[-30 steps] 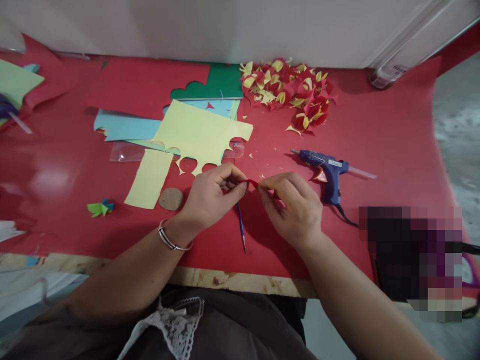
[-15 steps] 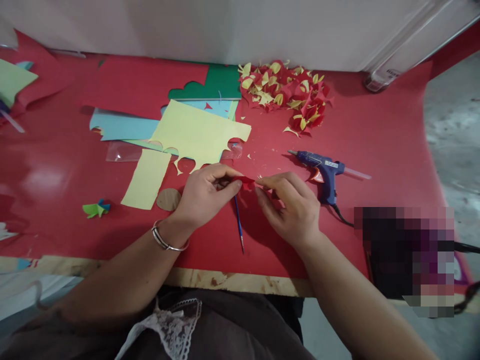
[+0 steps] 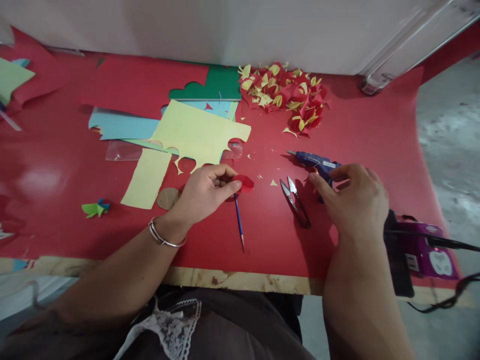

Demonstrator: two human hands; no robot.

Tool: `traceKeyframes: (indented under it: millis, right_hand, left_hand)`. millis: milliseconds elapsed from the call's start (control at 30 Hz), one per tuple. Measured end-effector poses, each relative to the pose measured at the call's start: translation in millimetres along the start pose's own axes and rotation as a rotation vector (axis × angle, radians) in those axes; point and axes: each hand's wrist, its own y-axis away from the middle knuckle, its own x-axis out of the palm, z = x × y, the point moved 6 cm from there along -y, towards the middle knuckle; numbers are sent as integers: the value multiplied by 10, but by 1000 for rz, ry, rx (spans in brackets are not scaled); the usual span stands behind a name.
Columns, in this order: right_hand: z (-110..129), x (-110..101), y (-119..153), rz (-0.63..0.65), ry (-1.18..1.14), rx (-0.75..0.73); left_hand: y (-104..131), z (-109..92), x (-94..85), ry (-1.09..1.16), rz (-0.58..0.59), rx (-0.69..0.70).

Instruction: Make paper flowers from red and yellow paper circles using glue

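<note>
Red bit point(image 3: 245, 183) is now being pinched by left hand point(image 3: 208, 192) alone; freed right hand point(image 3: 354, 200) is being brought, fingers parted, to glue gun point(image 3: 315, 160).

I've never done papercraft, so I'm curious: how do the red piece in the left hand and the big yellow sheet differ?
The red piece is small; the yellow sheet is much larger.
The left hand holds the red piece, while the yellow sheet lies over other sheets.
Both look like paper.
</note>
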Motion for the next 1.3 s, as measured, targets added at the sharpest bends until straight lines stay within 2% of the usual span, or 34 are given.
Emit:
traceKeyframes:
  millis: [167, 333, 467, 533, 600, 700, 967, 1133, 1300]
  right_hand:
    - [-7, 83, -3, 46, 24, 81]
    - [27, 110, -17, 13, -31, 83]
    - [51, 120, -17, 8, -91, 67]
    - [83, 122, -7, 9, -134, 38]
    - [139, 97, 9, -23, -176, -23]
    - [225, 40, 44, -86, -224, -128]
    - [370, -16, 131, -154, -247, -340]
    - [441, -15, 166, -180, -208, -439]
    - [452, -7, 178, -139, -167, -428]
  left_hand:
    - [-2, -8, 19, -71, 54, -14]
    - [-47, -41, 62, -139, 179, 31]
    - [-246, -188, 59, -392, 262, 108]
    - [-387, -295, 47, -561, 268, 189]
    - [-514, -360, 25, -648, 249, 210]
    - [-612, -388, -5, -631, 223, 206]
    - [-585, -298, -38, -597, 212, 226]
    - [-608, -292, 27, -622, 285, 261]
    - [-603, -280, 70, -629, 355, 282]
